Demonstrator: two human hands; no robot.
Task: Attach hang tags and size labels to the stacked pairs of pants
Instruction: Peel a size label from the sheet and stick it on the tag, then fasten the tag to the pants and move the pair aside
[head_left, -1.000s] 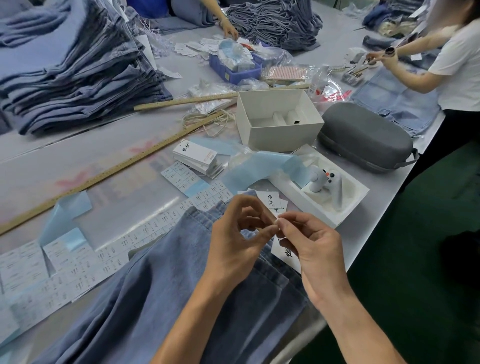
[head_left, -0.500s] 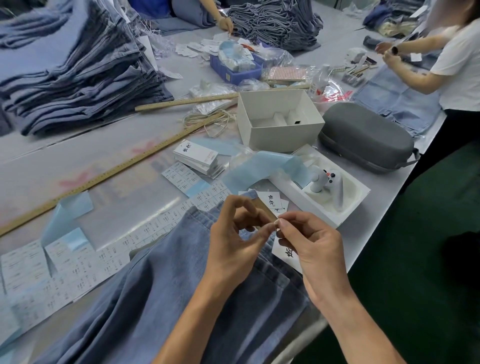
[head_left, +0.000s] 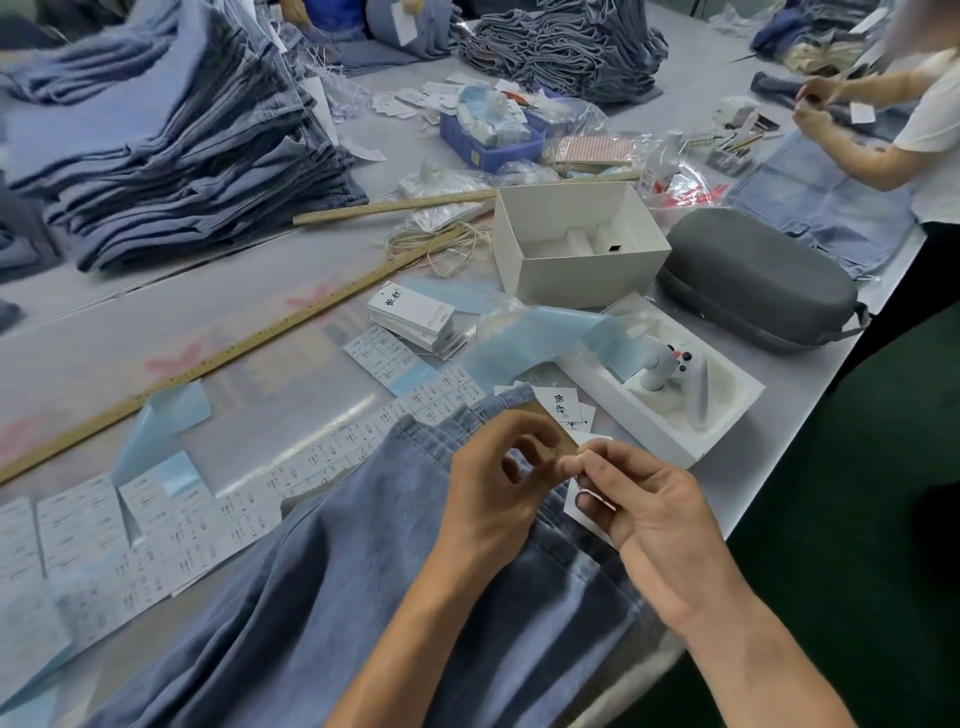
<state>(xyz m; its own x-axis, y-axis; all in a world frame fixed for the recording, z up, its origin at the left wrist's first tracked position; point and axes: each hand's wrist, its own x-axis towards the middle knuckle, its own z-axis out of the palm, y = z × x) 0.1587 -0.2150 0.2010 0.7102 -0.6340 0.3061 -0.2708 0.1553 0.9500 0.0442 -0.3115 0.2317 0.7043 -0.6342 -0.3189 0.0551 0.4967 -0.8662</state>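
Observation:
A pair of blue denim pants (head_left: 332, 587) lies in front of me, waistband toward the far right. My left hand (head_left: 493, 499) and my right hand (head_left: 654, 525) meet above the waistband, fingertips touching and pinching something small; what it is I cannot make out. Beneath the right hand lies a white hang tag (head_left: 587, 512), and another printed hang tag (head_left: 561, 405) lies just beyond my fingers. A brown waist patch (head_left: 550, 431) shows between the hands. Sheets of size labels (head_left: 171, 525) spread to the left of the pants. A stack of hang tags (head_left: 413, 317) sits further back.
Tall pants stacks (head_left: 171, 140) stand at the back left, another pile (head_left: 566, 47) at the back. A long wooden ruler (head_left: 218, 358), an open white box (head_left: 582, 244), a grey case (head_left: 753, 286), and a white tray (head_left: 670, 384) crowd the right. A person (head_left: 883, 135) works opposite.
My hands stay together over the waistband with only slight finger movement. The person at the right has shifted their hands.

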